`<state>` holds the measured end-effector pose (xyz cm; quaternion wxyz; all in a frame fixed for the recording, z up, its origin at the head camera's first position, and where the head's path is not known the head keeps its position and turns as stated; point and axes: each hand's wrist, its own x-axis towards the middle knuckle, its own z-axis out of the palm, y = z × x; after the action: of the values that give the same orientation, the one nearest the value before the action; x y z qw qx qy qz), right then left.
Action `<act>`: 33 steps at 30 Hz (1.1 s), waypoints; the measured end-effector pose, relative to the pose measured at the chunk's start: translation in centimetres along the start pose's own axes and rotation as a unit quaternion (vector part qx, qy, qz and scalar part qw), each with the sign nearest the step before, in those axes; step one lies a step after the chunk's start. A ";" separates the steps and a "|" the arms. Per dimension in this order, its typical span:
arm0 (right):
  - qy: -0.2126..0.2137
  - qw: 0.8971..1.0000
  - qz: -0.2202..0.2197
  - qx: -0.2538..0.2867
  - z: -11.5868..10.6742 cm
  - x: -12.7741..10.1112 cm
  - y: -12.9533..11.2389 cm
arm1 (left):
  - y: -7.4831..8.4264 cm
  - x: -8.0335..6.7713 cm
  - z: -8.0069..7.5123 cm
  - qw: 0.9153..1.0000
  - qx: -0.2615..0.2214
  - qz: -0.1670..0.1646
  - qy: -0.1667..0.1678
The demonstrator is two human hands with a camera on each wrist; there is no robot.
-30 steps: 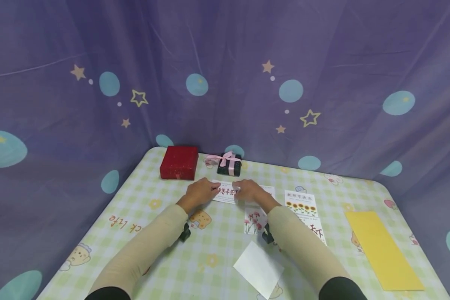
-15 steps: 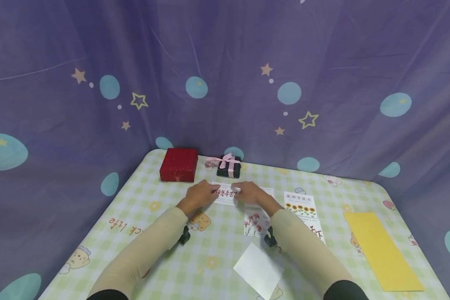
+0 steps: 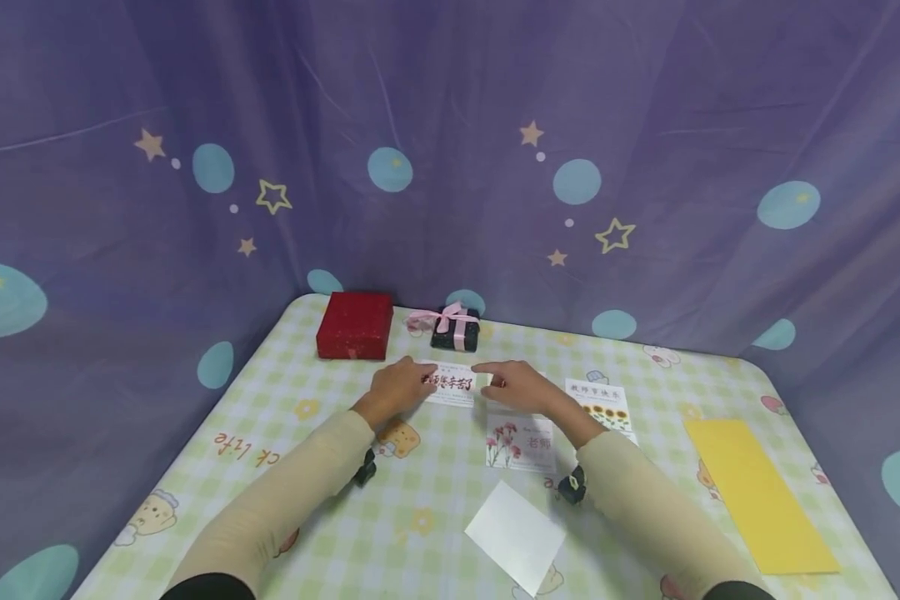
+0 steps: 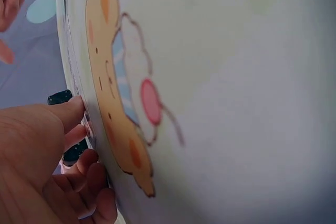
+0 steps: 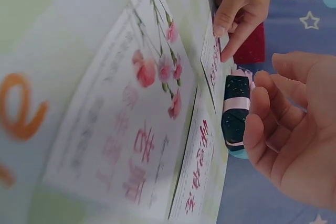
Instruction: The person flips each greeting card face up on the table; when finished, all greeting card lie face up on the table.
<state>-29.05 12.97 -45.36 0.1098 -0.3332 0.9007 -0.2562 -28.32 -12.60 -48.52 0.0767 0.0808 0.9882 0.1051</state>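
Note:
Near the table's back, a white greeting card [image 3: 452, 384] with red lettering lies on the cloth. My left hand [image 3: 400, 388] pinches its left edge, thumb and forefinger at the lettering. My right hand [image 3: 521, 388] hovers just off the card's right side, forefinger pointing left and the other fingers loosely curled, nothing held. In the right wrist view this hand [image 5: 299, 124] is raised above the table. Below it lies a card with pink flowers [image 3: 520, 442]; behind that, another red-lettered card [image 5: 195, 156] is mostly covered by the hand in the head view.
A red box [image 3: 356, 326] and a dark gift box [image 3: 454, 328] with pink ribbon stand at the back. A sunflower card [image 3: 598, 400] lies to the right. A yellow sheet [image 3: 761, 496] lies farther right, and a blank white card [image 3: 516, 537] in front.
The right hand has let go of the lettered card and moved right, uncovering the card's right end and more of the flower card. The left hand stays at the left edge.

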 end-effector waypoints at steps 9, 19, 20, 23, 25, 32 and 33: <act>0.005 0.999 -0.002 0.033 -0.5 -4.4 1.1 | 0.6 0.5 -0.1 1.000 0.027 0.005 -0.003; -0.003 0.999 0.029 0.046 0.3 -8.9 1.8 | 0.8 0.2 -0.9 1.000 0.018 0.006 -0.002; -0.004 0.998 0.030 0.046 0.5 -9.3 1.9 | 0.9 0.1 -1.1 1.000 0.019 0.014 0.002; -0.020 0.998 0.034 0.049 1.1 -10.5 2.2 | 1.4 -0.6 -1.6 0.998 0.016 0.054 0.011; -0.031 0.997 0.038 0.052 1.5 -11.2 2.2 | 2.0 -1.3 -1.8 0.996 0.015 0.090 0.011; -0.040 0.995 0.036 0.078 2.4 -13.5 2.4 | 5.0 -4.5 -0.9 0.969 0.011 0.244 -0.019; -0.041 0.995 0.036 0.080 2.5 -13.8 2.5 | 5.5 -4.9 -0.6 0.964 0.012 0.265 -0.027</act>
<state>-19.07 22.69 -48.43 0.1822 -0.3007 0.8836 -0.3093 -22.83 -8.30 -46.05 0.0713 0.3439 0.9301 0.1072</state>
